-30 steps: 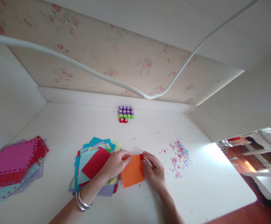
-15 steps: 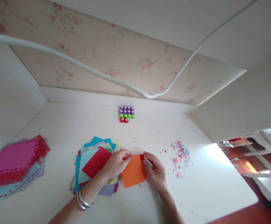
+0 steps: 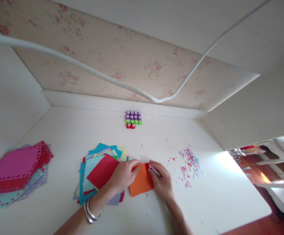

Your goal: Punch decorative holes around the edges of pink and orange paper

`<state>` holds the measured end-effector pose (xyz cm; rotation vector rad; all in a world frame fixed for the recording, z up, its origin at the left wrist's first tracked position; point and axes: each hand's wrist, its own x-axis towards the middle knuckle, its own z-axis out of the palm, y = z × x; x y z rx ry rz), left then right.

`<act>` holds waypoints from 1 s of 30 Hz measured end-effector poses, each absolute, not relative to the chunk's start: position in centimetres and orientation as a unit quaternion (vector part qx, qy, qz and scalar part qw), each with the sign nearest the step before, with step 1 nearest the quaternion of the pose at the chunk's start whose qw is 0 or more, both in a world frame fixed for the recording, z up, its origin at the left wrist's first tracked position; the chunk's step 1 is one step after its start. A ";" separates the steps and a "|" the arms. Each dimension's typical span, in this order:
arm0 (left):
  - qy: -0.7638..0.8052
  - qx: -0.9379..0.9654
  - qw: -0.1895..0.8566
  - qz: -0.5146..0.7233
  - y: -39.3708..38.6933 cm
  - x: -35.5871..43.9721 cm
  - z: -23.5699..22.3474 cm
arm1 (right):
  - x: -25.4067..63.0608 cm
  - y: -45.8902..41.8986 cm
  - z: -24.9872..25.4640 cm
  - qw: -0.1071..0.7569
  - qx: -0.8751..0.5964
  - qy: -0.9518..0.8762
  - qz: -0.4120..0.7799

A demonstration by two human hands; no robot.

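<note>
The left hand (image 3: 125,174) pinches the orange paper (image 3: 141,182) near eleven o'clock on its edge, thumb against fingers. The right hand (image 3: 162,180) curls closed around a small red punch (image 3: 148,165) at the paper's one o'clock corner. Seemingly, the step in hand is lining up or pressing that punch; the next move calls for a firm squeeze, paper held steady. From the paper, loose bits (image 3: 189,160) lie toward two o'clock, a paper pile (image 3: 89,163) toward nine.

No lettering, number or brand can be read anywhere. Small dark marks stand on the white tops of the purple, green and red pieces (image 3: 133,118) grouped at the far middle of the tabletop (image 3: 95,125), too small to make out.
</note>
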<state>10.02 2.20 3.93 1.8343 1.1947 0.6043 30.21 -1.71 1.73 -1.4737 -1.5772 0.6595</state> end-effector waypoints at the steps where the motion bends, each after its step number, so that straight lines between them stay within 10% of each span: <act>1: 0.476 0.747 0.392 0.246 1.9 10.2 3.8 | 30.2 -1.7 1.8 0.421 -0.590 -0.638 0.259; 14: 0.440 0.867 0.073 0.220 -4.1 10.6 4.0 | 29.9 -2.5 2.9 0.404 -0.602 -0.663 0.188; 30: 0.418 0.876 0.114 0.212 -3.8 10.2 3.4 | 30.1 1.2 3.0 0.349 -0.611 -0.688 0.177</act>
